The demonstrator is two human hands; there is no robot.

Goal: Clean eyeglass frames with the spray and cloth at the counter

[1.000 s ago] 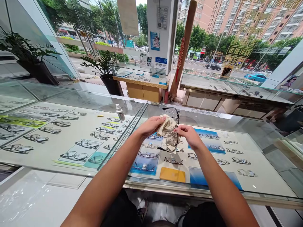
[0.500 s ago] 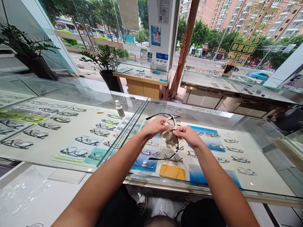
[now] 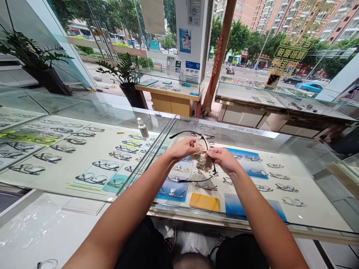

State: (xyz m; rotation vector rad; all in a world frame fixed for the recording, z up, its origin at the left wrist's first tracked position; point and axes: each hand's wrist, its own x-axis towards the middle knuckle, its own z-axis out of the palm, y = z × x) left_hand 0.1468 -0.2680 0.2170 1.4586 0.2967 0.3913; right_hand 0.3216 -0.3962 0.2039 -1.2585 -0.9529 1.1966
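Both hands hold a pair of dark-framed eyeglasses (image 3: 215, 172) above the glass counter, with a beige cleaning cloth (image 3: 202, 161) wrapped over part of the frame. My left hand (image 3: 183, 148) pinches the cloth against the far side of the glasses. At the near side, my right hand (image 3: 220, 156) closes thumb and fingers on the cloth and the frame. One temple arm sticks out to the left beyond my left hand; the other curves below toward me. Cloth and fingers hide most of the lenses.
A white spray bottle (image 3: 143, 128) stands on the counter to the left. Under the glass (image 3: 316, 209) lie rows of eyeglasses. A yellow case (image 3: 205, 202) is just below my hands. Potted plants (image 3: 131, 93) and another display counter (image 3: 241, 108) stand farther off.
The glasses have turned slightly in my hands, so the lower temple arm lies flatter and higher. Both hands stay at nearly the same place, still gripping the cloth.
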